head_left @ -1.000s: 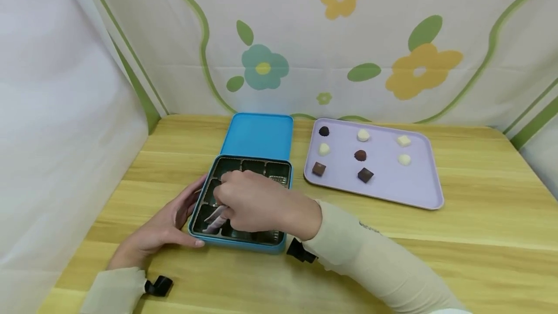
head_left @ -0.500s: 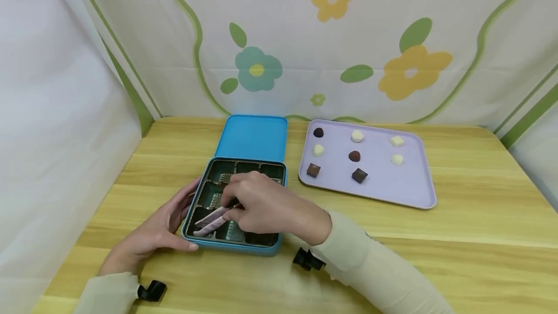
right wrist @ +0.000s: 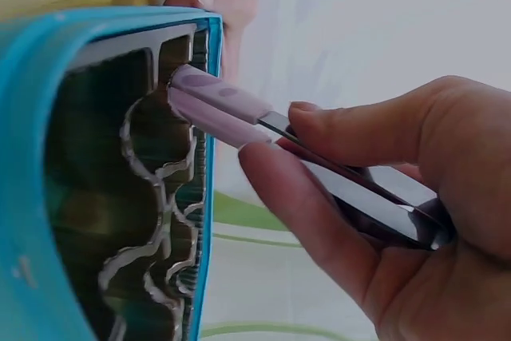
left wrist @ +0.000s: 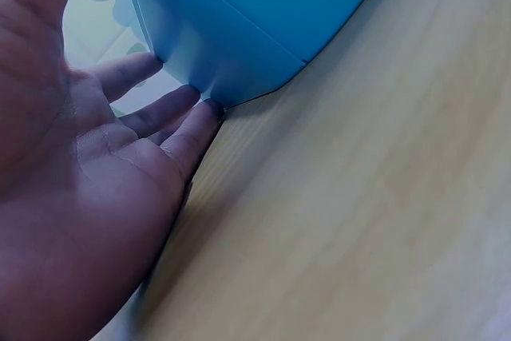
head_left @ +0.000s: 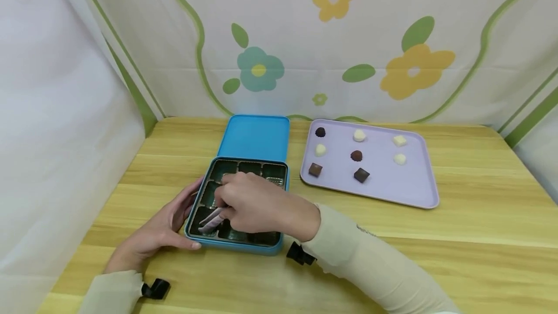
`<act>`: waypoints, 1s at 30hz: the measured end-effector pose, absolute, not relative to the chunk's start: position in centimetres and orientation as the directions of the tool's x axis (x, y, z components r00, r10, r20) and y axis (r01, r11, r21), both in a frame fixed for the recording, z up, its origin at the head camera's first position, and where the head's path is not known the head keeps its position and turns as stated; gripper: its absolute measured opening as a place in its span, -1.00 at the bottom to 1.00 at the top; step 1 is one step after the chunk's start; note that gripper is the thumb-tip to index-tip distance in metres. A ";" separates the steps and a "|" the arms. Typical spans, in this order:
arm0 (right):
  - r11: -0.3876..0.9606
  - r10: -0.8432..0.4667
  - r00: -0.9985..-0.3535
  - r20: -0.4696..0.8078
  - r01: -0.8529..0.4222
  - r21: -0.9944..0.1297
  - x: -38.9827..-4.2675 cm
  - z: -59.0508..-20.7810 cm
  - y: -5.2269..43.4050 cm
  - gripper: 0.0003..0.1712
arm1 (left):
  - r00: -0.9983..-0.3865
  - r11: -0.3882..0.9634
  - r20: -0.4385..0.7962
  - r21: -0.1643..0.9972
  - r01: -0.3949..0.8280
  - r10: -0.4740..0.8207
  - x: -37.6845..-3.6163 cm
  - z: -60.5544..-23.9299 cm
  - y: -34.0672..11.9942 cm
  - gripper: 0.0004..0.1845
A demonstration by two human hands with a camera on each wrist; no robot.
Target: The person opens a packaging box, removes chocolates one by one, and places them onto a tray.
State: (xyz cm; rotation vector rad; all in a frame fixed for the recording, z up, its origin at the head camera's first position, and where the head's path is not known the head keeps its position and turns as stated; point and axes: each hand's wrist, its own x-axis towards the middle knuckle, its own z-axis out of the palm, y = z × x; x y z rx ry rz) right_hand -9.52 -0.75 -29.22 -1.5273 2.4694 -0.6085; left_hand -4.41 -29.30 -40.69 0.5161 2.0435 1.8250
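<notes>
My right hand (head_left: 257,202) grips a pair of metal tongs (right wrist: 351,197) with pale lilac tips (right wrist: 211,101). In the head view the tips reach into the front-left compartment of a blue tin (head_left: 233,246). A dark plastic insert divides the tin into compartments; those under my right hand are partly hidden. Whether anything lies between the tong tips cannot be seen. My left hand (head_left: 154,236) rests against the tin's left side, its thumb by the front-left corner. In the left wrist view its extended fingertips (left wrist: 188,101) touch the tin's blue wall.
Behind the tin lies its blue lid (head_left: 255,137). To the right, a lilac tray (head_left: 401,188) bears several chocolates, among them a dark square one (head_left: 361,175), a brown round one (head_left: 356,155) and a white one (head_left: 359,135). A flowered curtain (head_left: 305,42) hangs behind the wooden table (head_left: 479,227).
My right hand lowered a little to the left over the tin during the last half second, and the tongs now stand steeper. The left hand stays at the tin, and the chocolates have not moved.
</notes>
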 end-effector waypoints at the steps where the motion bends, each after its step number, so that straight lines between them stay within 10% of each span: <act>1: 0.386 -0.883 -0.464 0.073 -0.806 -0.448 -9.6 -29.3 -0.6 -0.86 | -0.874 0.106 -0.025 0.994 0.030 0.485 -4.4 -40.7 -29.3 0.41; 18: 0.277 -0.785 -0.579 0.220 -0.646 -0.711 -10.2 -31.2 3.1 -0.90 | -0.878 0.114 -0.027 0.993 0.032 0.478 -4.5 -40.6 -28.9 0.42; 30: 0.106 -0.647 -0.753 0.117 -0.241 -0.965 -11.3 -31.4 7.5 -0.86 | -0.887 0.129 -0.037 0.991 0.026 0.460 -5.1 -40.2 -28.7 0.45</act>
